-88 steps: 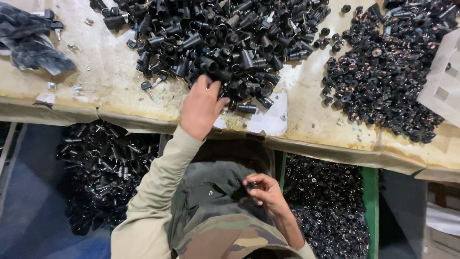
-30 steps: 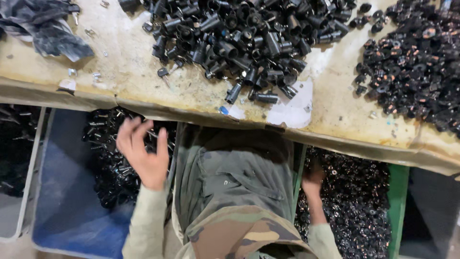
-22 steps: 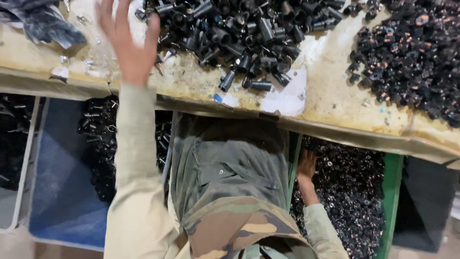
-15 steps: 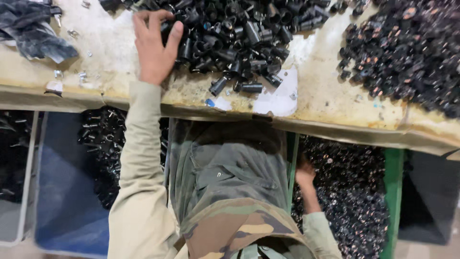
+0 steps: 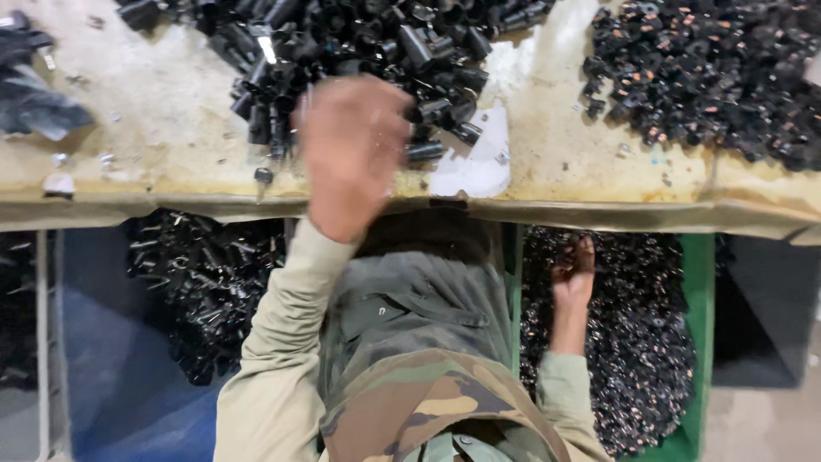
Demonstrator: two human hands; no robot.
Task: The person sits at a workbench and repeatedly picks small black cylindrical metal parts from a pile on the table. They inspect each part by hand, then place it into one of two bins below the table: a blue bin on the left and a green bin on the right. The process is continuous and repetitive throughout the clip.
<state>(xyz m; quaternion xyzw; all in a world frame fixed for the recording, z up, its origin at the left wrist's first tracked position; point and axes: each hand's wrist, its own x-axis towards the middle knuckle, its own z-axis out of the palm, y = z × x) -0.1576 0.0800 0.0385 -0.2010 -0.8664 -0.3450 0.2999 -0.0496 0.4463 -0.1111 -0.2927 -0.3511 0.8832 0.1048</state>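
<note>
left hand (image 5: 351, 154) blurred over pile of black plastic tubes (image 5: 359, 51), finger state unclear | right hand (image 5: 573, 274) fingers curled, low over green bin (image 5: 697, 325) of small glossy black parts | worn beige bench (image 5: 171, 128)

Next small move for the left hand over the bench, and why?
Probably lower it onto the near edge of the pile of black tubular parts. The left hand is blurred above the bench edge, whether it holds anything unclear; the right hand is down over the green bin.
</note>
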